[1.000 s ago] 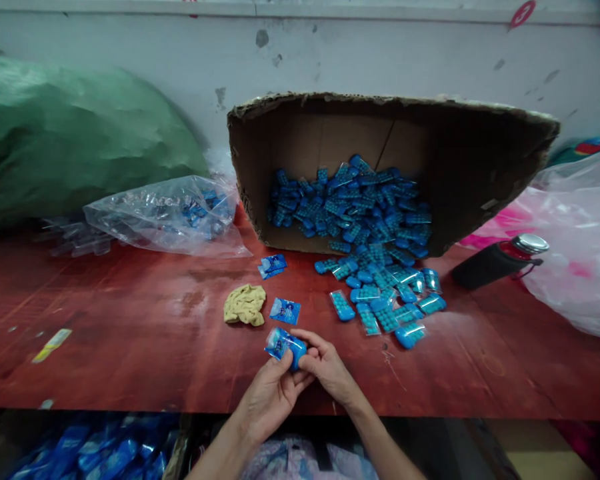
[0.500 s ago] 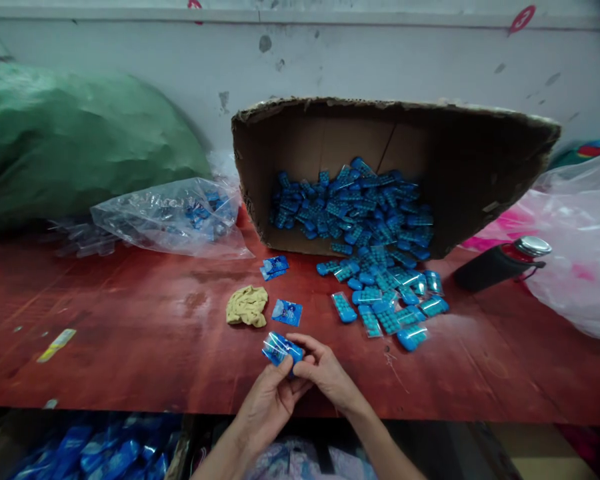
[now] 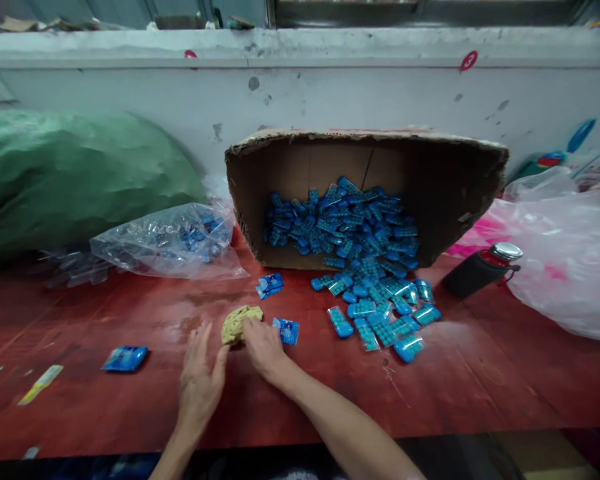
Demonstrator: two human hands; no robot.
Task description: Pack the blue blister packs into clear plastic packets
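Right hand fingers pressed on yellow cloth; left hand fingers spread flat on bench beside cloth.

2 hands: left hand + right hand. 1 yellowish cloth wad. 1 cardboard box on its side, w/ blue blister packs inside, too many to count, dozens. Approx 15-20 more packs spilled onto the tabletop in front. 3 flat blue sachet spots lying apart: 1 far left, 1 by the cloth, 1 small stack nr the box, maybe 2. 1 clear plastic bag. 1 green sack. 1 bottle w/ silver cap. 1 pinkish plastic bag. 1 yellow label strip
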